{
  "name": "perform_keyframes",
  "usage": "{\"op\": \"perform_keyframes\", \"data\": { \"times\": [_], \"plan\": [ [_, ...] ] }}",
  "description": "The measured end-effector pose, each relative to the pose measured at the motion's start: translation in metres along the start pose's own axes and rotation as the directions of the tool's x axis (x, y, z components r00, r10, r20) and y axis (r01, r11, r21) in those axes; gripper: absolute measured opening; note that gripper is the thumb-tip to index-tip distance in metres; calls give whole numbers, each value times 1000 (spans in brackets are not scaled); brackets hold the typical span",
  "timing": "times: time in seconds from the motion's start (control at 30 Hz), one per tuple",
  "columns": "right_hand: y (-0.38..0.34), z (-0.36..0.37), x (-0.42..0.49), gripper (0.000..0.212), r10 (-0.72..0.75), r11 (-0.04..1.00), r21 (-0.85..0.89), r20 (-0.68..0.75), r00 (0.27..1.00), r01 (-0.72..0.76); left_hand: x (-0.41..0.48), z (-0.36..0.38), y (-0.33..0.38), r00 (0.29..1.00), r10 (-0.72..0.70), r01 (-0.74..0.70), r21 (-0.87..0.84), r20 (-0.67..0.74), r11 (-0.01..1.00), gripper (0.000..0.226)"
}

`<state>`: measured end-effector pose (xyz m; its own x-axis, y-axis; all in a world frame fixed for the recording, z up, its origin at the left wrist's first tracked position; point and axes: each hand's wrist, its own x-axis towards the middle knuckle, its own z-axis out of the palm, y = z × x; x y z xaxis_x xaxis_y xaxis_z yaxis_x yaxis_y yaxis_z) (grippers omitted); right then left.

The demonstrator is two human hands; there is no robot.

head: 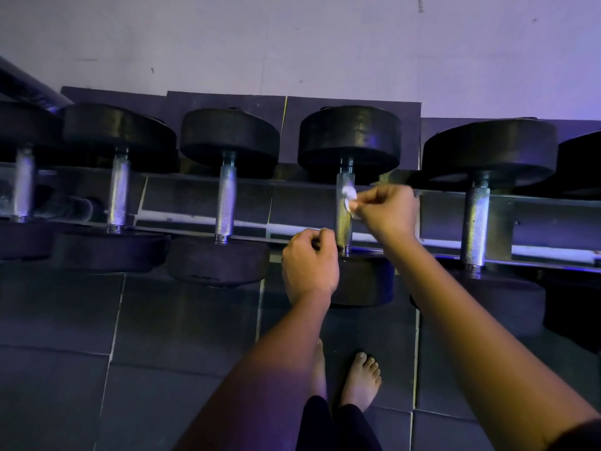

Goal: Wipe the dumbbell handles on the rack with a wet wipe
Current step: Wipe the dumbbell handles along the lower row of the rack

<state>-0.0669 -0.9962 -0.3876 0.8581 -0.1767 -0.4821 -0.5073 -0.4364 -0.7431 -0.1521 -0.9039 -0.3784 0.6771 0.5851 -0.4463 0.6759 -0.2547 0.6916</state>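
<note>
Head view: the right hand (388, 213) pinches a small white wet wipe (348, 198) between thumb and fingertips and holds it against the far part of a knurled metal handle (343, 229). That handle belongs to the fourth dumbbell (349, 138) from the left on the rack (536, 222). The left hand (309, 265) hangs just left of the handle's near end, fingers curled in, with nothing visible in it; whether it touches the handle cannot be told. Five handles show in a row, and a sixth black weight (580, 161) is cut off at the right edge. One wipe is visible. Two bare feet (359, 379) stand on the dark floor tiles (65, 320), near the rack.
</note>
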Motion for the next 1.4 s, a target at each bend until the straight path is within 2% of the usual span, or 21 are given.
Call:
{"op": "perform_keyframes", "data": {
  "times": [0.1,0.17,0.33,0.43,0.57,0.67,0.73,0.87,0.97,1.07,1.17,1.23,1.3,1.4],
  "plan": [
    [17,-8,-29,11,35,992,-126,112,993,-20,-1,-1,3,1000,-2,2,4,-13,1000,28],
    [17,-7,-35,12,9,991,-132,102,995,5,-2,-2,5,1000,-1,2,23,-21,1000,28],
    [-18,9,-4,3,-135,991,-1,-115,984,136,-3,-2,5,1000,8,-8,28,-26,1000,33],
    [-31,14,14,5,-178,984,-32,-188,966,175,-3,-1,6,1000,5,-4,23,-25,1000,33],
    [-7,11,-11,7,-173,964,-215,-53,984,158,-3,-2,7,1000,10,-10,23,-26,1000,32],
    [12,1,-34,9,-61,969,-233,85,994,80,-3,-2,8,999,1,0,30,-35,1000,30],
    [12,-1,-36,12,-52,971,-228,96,994,73,-5,-3,8,999,-4,4,22,-35,1000,29],
    [-20,9,-11,14,-219,947,-250,-47,975,200,-6,-3,10,1000,-10,10,14,-24,1000,31],
    [-39,16,10,14,-286,918,-309,-85,955,248,-6,-5,12,999,-22,23,43,-29,999,33],
    [-30,17,0,16,-311,859,-431,-12,950,276,-5,-6,10,1000,-12,13,46,-25,999,33],
    [-7,10,-25,10,-282,762,-527,252,926,375,-4,-5,9,1000,1,-1,20,-27,1000,32],
    [-2,6,-27,8,-246,748,-516,370,896,418,-3,-5,9,1000,0,0,20,-30,1000,31],
    [-9,5,-16,8,-311,715,-504,392,866,485,-3,-5,9,999,-5,6,30,-32,1000,33],
    [-31,9,5,11,-481,592,-529,373,793,608,-3,-5,9,999,-22,23,31,-36,999,36]
  ]
}}
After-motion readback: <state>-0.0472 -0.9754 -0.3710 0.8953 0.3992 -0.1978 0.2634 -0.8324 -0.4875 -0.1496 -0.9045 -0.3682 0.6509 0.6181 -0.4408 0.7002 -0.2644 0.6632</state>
